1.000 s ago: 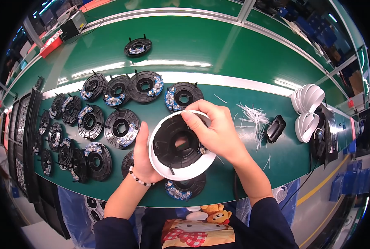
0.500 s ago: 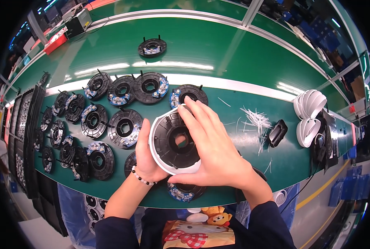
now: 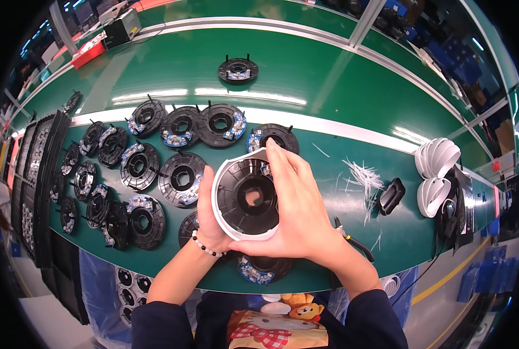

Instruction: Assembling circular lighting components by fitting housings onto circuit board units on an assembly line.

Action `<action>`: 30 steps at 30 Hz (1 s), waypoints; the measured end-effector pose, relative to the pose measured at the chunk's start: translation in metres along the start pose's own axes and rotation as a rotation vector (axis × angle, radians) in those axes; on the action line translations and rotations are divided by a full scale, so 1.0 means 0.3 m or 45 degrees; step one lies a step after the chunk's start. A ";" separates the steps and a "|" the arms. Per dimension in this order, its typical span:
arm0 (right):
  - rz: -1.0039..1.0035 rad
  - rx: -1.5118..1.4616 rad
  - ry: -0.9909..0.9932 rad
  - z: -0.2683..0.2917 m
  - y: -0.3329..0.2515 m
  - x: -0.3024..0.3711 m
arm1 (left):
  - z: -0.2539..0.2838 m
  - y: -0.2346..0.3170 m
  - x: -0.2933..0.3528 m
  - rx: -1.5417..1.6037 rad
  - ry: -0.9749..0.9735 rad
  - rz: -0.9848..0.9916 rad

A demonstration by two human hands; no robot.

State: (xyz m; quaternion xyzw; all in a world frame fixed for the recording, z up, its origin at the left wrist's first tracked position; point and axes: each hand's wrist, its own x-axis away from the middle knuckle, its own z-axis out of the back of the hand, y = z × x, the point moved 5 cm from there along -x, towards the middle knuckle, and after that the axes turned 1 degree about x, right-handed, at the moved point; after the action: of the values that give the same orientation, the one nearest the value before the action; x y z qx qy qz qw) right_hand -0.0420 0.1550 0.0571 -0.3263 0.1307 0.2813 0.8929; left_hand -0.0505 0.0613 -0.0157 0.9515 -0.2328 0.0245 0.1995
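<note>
Both hands hold one round part, black inside with a white ring around its rim, above the green table. My left hand cups its left and lower edge from below. My right hand lies over its right side, fingers stretched up toward the top rim. Under the hands lie two more black round parts, one by my wrists with blue-grey bits on it, one half hidden at the left.
Several black round parts lie in rows to the left, one alone further back. Black trays stand at the left edge. White strips, a black clip, stacked white rings and pliers lie right.
My right hand has slid from the top of the ring down over its right side, fingers now spread flat. The part has tilted slightly more face-up.
</note>
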 end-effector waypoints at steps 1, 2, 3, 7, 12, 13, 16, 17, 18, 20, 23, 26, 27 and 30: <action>0.005 -0.002 -0.002 -0.003 -0.004 0.000 | -0.006 0.003 0.001 0.001 -0.014 -0.035; -0.011 0.019 0.018 -0.003 -0.006 0.000 | -0.010 0.007 0.004 0.001 -0.028 -0.071; -0.027 0.039 0.037 -0.003 -0.006 0.000 | -0.008 0.008 0.007 0.004 -0.061 -0.082; -0.029 0.041 0.065 -0.006 -0.007 0.000 | 0.017 0.011 0.011 -0.007 -0.116 -0.101; 0.037 -0.031 0.119 -0.007 -0.013 -0.001 | 0.017 0.026 0.020 -0.122 -0.169 -0.093; 0.040 -0.030 0.113 -0.011 -0.009 -0.001 | 0.014 0.028 0.019 -0.118 -0.168 -0.097; 0.073 -0.044 0.117 -0.019 -0.004 -0.006 | 0.001 0.044 0.016 -0.202 -0.149 -0.134; 0.094 -0.065 0.127 -0.015 -0.007 -0.008 | -0.006 0.047 0.019 -0.205 -0.178 -0.134; 0.114 -0.085 0.137 -0.012 -0.009 -0.008 | -0.012 0.049 0.022 -0.207 -0.207 -0.133; 0.125 -0.092 0.143 -0.012 -0.011 -0.008 | -0.014 0.048 0.022 -0.217 -0.214 -0.121; 0.152 -0.082 0.133 -0.015 -0.004 -0.008 | -0.013 0.050 0.019 -0.225 -0.213 -0.157; 0.165 -0.034 0.082 -0.015 -0.013 -0.014 | -0.003 0.055 0.018 -0.177 -0.227 -0.177; 0.166 -0.002 0.049 -0.018 -0.019 -0.017 | 0.004 0.059 0.017 -0.125 -0.245 -0.191; 0.170 -0.009 0.015 -0.017 -0.022 -0.022 | 0.001 0.067 0.016 -0.078 -0.269 -0.222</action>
State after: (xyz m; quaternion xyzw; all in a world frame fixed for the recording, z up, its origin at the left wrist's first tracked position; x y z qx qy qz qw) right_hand -0.0438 0.1448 0.0593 -0.3215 0.1564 0.3389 0.8703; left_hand -0.0554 0.0428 -0.0079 0.9589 -0.1696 -0.1002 0.2041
